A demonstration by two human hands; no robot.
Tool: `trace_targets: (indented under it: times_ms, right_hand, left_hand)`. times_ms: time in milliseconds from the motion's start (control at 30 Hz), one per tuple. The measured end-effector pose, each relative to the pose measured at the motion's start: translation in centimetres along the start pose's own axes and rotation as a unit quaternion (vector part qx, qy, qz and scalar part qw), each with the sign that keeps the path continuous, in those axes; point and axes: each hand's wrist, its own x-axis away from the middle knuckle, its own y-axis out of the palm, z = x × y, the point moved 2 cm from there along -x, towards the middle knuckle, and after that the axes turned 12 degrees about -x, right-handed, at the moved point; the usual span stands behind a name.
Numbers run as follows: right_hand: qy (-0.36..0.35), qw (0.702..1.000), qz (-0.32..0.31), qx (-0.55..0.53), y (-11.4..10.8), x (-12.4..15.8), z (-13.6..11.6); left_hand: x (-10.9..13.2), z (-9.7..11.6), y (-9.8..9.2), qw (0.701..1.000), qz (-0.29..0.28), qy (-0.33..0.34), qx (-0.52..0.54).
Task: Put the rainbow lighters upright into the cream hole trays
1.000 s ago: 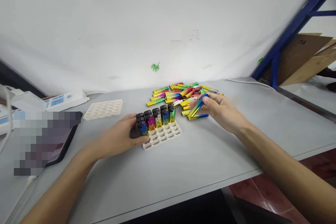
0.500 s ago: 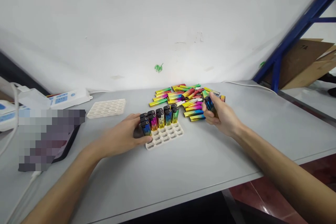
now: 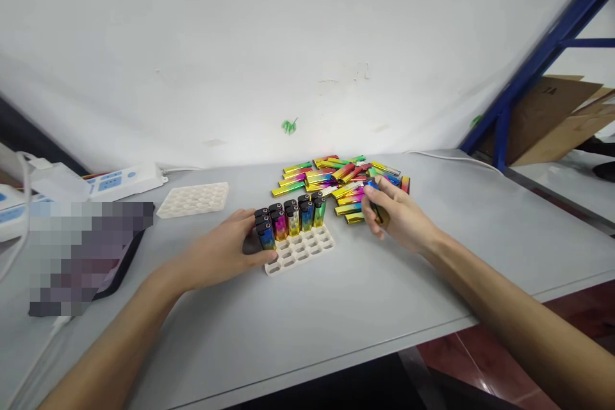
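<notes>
A white slotted tray (image 3: 307,248) lies on the grey table (image 3: 365,295), with several iridescent lighters (image 3: 288,216) standing upright in its far rows. My left hand (image 3: 225,250) rests against the tray's left side, fingers curled around its corner. My right hand (image 3: 396,218) is closed on a blue lighter (image 3: 373,195) at the near edge of a loose pile of rainbow lighters (image 3: 336,176) behind the tray.
A second white slotted tray (image 3: 193,198) lies at the back left, with nothing in it. A white power strip (image 3: 122,180) and a dark tablet-like object (image 3: 96,256) lie at the left. A blue rack post (image 3: 528,73) and cardboard (image 3: 552,112) stand at the right.
My right hand turned the blue lighter from lying slanted to nearly upright in its fingers and drew slightly toward the tray. My left hand stayed at the tray.
</notes>
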Motion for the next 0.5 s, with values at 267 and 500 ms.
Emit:
trace_targets:
  times_ms: [267,500]
  right_hand:
    - [0.036,0.999,0.02,-0.027,-0.71,-0.66,0.75]
    - [0.025,0.997,0.057,-0.04,-0.82,-0.86,0.97]
  left_hand:
    - [-0.08,-0.08,0.07,1.0,-0.01,-0.007,-0.02]
    - [-0.16,-0.21,0.19,1.0,0.002,0.0,-0.01]
